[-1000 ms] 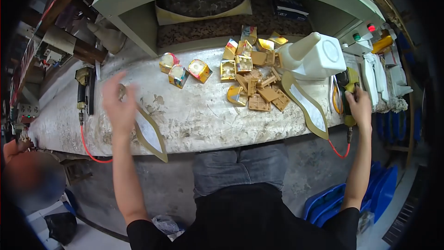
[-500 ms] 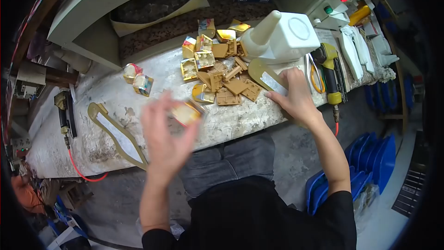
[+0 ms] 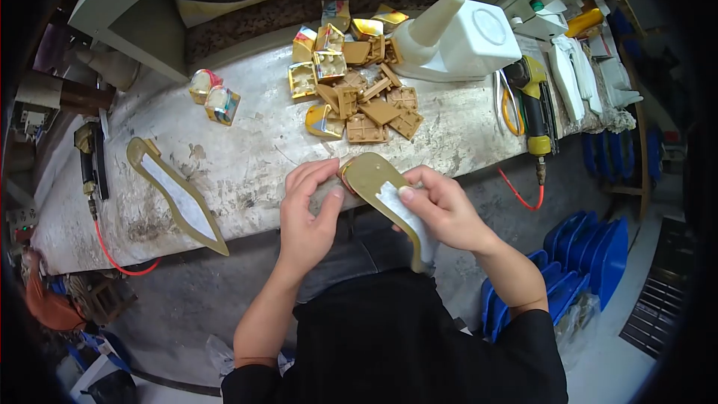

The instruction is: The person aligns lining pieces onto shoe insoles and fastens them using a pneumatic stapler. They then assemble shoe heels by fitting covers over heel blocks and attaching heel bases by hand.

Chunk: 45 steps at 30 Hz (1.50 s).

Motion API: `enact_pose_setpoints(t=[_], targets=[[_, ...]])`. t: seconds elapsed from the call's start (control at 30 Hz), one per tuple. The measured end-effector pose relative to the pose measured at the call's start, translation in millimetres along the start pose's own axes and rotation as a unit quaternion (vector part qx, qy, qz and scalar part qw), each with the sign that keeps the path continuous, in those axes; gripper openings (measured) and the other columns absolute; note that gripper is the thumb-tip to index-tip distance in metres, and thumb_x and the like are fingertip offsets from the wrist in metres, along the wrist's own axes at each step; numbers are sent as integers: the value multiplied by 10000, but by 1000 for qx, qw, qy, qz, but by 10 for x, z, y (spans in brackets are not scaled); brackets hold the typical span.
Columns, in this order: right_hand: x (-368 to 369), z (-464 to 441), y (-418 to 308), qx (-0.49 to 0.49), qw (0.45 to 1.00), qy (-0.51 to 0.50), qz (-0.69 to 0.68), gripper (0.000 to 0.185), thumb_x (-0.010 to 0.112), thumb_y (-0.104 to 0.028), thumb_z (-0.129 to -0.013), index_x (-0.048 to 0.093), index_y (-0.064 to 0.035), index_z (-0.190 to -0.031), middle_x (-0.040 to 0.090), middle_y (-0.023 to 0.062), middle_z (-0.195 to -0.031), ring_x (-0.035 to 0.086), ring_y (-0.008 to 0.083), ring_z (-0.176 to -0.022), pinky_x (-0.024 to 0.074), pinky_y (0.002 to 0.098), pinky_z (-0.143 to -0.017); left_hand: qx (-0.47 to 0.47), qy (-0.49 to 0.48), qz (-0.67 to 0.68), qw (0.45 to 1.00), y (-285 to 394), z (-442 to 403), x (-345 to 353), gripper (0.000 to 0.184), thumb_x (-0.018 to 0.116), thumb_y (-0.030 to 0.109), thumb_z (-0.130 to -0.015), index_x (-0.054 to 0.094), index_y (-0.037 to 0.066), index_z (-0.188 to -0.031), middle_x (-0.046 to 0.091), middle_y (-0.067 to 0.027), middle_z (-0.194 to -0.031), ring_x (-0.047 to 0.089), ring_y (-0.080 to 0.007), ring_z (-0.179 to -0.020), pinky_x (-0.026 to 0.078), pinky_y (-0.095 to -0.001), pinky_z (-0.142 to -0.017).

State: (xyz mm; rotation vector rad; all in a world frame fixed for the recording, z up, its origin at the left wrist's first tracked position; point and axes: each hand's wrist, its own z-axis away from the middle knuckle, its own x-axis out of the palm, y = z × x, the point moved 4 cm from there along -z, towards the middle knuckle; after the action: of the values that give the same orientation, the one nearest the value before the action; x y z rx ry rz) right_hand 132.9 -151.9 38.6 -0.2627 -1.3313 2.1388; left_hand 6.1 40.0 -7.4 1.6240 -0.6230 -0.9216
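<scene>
My right hand (image 3: 449,213) grips an olive insole (image 3: 365,179) with a white patch, its thumb on the upper face. Under the rounded end of that insole, my left hand (image 3: 310,213) holds a small colourful block (image 3: 345,173), mostly hidden by the insole. Another olive insole (image 3: 177,193) with a white strip lies on the bench at the left. Two colourful blocks (image 3: 222,105) stand behind it. At the centre back is a pile of brown pieces (image 3: 380,111) and colourful blocks (image 3: 302,80).
A white bottle (image 3: 479,41) with a cone nozzle stands behind the pile. To its right are orange-handled pliers (image 3: 513,116) and a yellow-black air tool (image 3: 534,105). Another air tool (image 3: 87,161) lies far left. Blue plastic pieces (image 3: 587,254) are low at the right.
My right hand has lifted the right insole off the bench and brought it to the middle. My left hand has carried a colourful block to its rounded end.
</scene>
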Motion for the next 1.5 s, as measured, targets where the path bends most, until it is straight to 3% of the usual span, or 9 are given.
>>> enact_pose_setpoints(t=[0.4, 0.5, 0.87, 1.0, 1.07, 1.13, 1.17, 1.23, 1.5], targets=[[119, -182, 96, 19, 964, 56, 259, 231, 662, -148, -1096, 643, 24, -1249, 691, 17, -887, 575, 55, -721, 463, 238, -643, 25, 47, -74, 996, 118, -6, 145, 260, 775, 20, -912, 776, -4, -1171, 781, -114, -1173, 619, -296, -1224, 492, -411, -1082], [133, -429, 80, -212, 951, 121, 190, 260, 712, -126, -1052, 725, 17, -1269, 649, 18, -866, 560, 74, -764, 443, 262, -654, 40, 61, -84, 994, 150, -27, 140, 223, 779, 24, -915, 785, -2, -1137, 785, -113, -1149, 624, -296, -1207, 499, -412, -1067], [124, -523, 107, -160, 942, 114, 273, 272, 749, -112, -1010, 776, -22, -1265, 678, 78, -977, 638, 158, -882, 524, 309, -752, 19, 69, -51, 996, 64, -106, 120, 63, 789, 37, -928, 799, -15, -962, 798, -125, -1012, 654, -305, -1090, 528, -407, -975], [-497, -77, -245, -202, 909, 250, 267, 383, 761, -169, -1007, 713, -29, -1361, 704, 116, -1124, 683, 202, -1031, 562, 307, -878, 39, 51, -32, 997, 20, -82, 136, 64, 782, 35, -939, 794, -24, -961, 801, -123, -1018, 650, -288, -1078, 523, -402, -978], [-1438, 218, -651, -256, 806, 445, 296, 543, 797, -294, -985, 646, -26, -1433, 696, 141, -1281, 681, 228, -1177, 556, 328, -998, 30, 59, -40, 997, 9, -50, 117, 67, 774, 33, -944, 794, -28, -963, 803, -122, -1027, 648, -284, -1086, 520, -401, -987], [-2342, 362, -807, -164, 642, 538, 521, 705, 845, -406, -929, 623, 29, -1436, 695, 164, -1345, 672, 251, -1236, 549, 361, -1026, 32, 62, -34, 997, 21, -80, 171, 68, 773, 34, -944, 794, -28, -964, 804, -122, -1027, 648, -283, -1090, 520, -401, -989], [-2619, 326, -822, -167, 644, 537, 519, 705, 845, -406, -929, 623, 29, -1436, 695, 164, -1345, 672, 251, -1236, 549, 361, -1026, 28, 58, -39, 997, 21, -71, 151, 70, 772, 34, -944, 794, -29, -965, 804, -123, -1027, 648, -283, -1094, 519, -401, -991], [-3045, 79, -628, 29, 808, 402, 429, 777, 864, -462, -887, 632, 95, -1376, 709, 207, -1307, 673, 248, -1208, 541, 368, -1017, 21, 60, -47, 997, 21, -71, 106, 72, 772, 35, -945, 794, -30, -965, 804, -123, -1027, 647, -283, -1098, 519, -400, -993], [-3203, 28, -749, 84, 853, 408, 314, 537, 854, -399, -824, 755, 46, -1107, 769, 143, -977, 711, 223, -839, 573, 364, -774, 21, 65, -41, 997, 28, -67, 158, 67, 780, 33, -933, 799, -23, -964, 805, -115, -1016, 652, -283, -1089, 522, -398, -982]])
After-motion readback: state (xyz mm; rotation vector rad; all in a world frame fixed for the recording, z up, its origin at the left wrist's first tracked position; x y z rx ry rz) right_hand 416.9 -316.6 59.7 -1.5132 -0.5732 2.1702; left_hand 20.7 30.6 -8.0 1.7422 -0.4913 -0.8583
